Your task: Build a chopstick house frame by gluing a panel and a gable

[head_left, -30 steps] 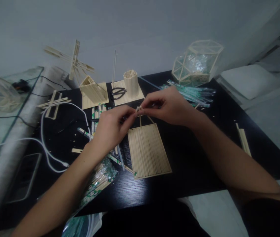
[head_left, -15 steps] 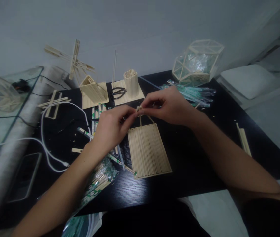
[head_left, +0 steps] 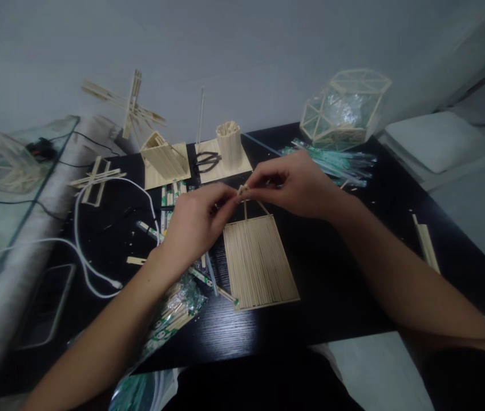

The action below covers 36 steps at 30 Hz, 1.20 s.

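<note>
Above a black table (head_left: 336, 285), my left hand (head_left: 195, 222) and my right hand (head_left: 296, 182) meet, both pinched on the tip of a small frame of thin wooden sticks (head_left: 245, 194). The frame's sticks reach down to a flat panel of wooden sticks (head_left: 259, 260) lying on the table just below my fingers. Both hands' fingers are curled closed around the frame's top.
A bag of wrapped sticks (head_left: 169, 317) lies near my left forearm. Behind stand a stick cup (head_left: 229, 145), scissors (head_left: 206, 161), a small stick house (head_left: 163, 160), a stick windmill (head_left: 131, 108) and a geometric stick cage (head_left: 345, 108). A white cable (head_left: 82, 251) loops at left; loose sticks (head_left: 427, 245) lie right.
Both hands stay pinched on the stick frame in the same spot. The view has shifted very slightly; nothing else has moved.
</note>
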{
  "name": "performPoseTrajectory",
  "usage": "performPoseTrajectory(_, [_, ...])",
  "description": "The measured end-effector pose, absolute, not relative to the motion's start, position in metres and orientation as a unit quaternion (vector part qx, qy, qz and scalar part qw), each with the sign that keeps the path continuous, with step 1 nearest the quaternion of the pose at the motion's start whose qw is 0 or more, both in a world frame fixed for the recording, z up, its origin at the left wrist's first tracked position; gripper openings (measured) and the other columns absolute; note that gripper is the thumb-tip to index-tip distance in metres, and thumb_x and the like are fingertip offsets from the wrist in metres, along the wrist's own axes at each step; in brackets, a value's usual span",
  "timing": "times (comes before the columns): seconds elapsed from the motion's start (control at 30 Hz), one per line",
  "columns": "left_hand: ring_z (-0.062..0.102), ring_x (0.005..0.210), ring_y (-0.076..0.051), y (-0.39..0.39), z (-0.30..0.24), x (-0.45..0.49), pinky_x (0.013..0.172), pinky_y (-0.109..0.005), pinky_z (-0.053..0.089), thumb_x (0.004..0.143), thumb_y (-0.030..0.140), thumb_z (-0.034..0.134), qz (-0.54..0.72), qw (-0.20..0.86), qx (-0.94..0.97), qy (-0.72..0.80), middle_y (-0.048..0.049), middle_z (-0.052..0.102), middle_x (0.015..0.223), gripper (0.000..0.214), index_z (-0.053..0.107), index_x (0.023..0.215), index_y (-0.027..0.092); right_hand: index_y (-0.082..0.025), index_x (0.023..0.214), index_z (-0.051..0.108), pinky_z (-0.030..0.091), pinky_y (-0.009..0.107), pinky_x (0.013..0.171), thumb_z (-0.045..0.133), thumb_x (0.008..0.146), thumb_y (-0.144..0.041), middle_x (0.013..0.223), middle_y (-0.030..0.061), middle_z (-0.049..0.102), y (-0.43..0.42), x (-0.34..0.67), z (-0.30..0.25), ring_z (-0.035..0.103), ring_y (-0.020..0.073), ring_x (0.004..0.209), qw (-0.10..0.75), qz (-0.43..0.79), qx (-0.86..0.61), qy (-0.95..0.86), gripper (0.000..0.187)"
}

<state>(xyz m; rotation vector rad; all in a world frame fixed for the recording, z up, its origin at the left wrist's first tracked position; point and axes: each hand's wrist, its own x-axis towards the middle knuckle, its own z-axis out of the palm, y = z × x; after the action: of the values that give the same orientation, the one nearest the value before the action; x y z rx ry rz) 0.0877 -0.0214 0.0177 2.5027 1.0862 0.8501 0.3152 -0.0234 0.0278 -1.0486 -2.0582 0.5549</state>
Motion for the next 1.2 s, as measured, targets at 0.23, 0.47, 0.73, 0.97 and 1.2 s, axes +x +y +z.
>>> performPoseTrajectory(0.23, [0.070,0.071,-0.014,-0.0218,0.0183,0.0875,0.066,-0.026,0.049,0.100,0.030,0.065,0.294,0.140,0.868,0.374,-0.0009,0.076,0.082,0.014,0.073,0.094,0.021,-0.018,0.082,0.079,0.039,0.027,0.064,0.080,0.089,-0.034,0.074,0.0011,0.076,-0.0231,0.3151,0.0284,0.059,0.0119,0.064,0.372,0.219,-0.407,-0.805,0.018])
performPoseTrajectory(0.47, [0.070,0.071,-0.013,-0.0214,0.0169,0.0873,0.066,-0.026,0.049,0.100,0.031,0.065,0.299,0.143,0.866,0.374,-0.0009,0.077,0.082,0.014,0.074,0.094,0.021,-0.018,0.081,0.078,0.040,0.028,0.064,0.079,0.090,-0.035,0.073,0.0002,0.075,-0.0233,0.3150,0.0282,0.059,0.0117,0.063,0.369,0.211,-0.407,-0.809,0.019])
performPoseTrajectory(0.73, [0.069,0.071,-0.013,-0.0212,0.0179,0.0877,0.065,-0.025,0.048,0.100,0.030,0.065,0.297,0.147,0.867,0.373,-0.0007,0.076,0.081,0.014,0.073,0.094,0.020,-0.017,0.081,0.079,0.039,0.028,0.064,0.079,0.091,-0.042,0.072,0.0011,0.074,-0.0229,0.3151,0.0278,0.057,0.0118,0.062,0.373,0.215,-0.403,-0.808,0.026])
performPoseTrajectory(0.97, [0.069,0.070,-0.014,-0.0216,0.0184,0.0879,0.064,-0.025,0.047,0.099,0.031,0.065,0.297,0.147,0.865,0.376,-0.0008,0.076,0.080,0.015,0.073,0.093,0.020,-0.018,0.081,0.079,0.040,0.027,0.063,0.080,0.090,-0.037,0.072,0.0004,0.075,-0.0233,0.3147,0.0280,0.058,0.0117,0.062,0.374,0.208,-0.404,-0.808,0.021])
performPoseTrajectory(1.2, [0.069,0.070,-0.013,-0.0210,0.0175,0.0875,0.065,-0.026,0.047,0.099,0.030,0.067,0.299,0.149,0.864,0.377,-0.0002,0.076,0.080,0.013,0.074,0.094,0.021,-0.018,0.081,0.079,0.040,0.027,0.063,0.079,0.091,-0.038,0.072,0.0005,0.075,-0.0234,0.3146,0.0289,0.058,0.0115,0.062,0.369,0.203,-0.408,-0.810,0.021])
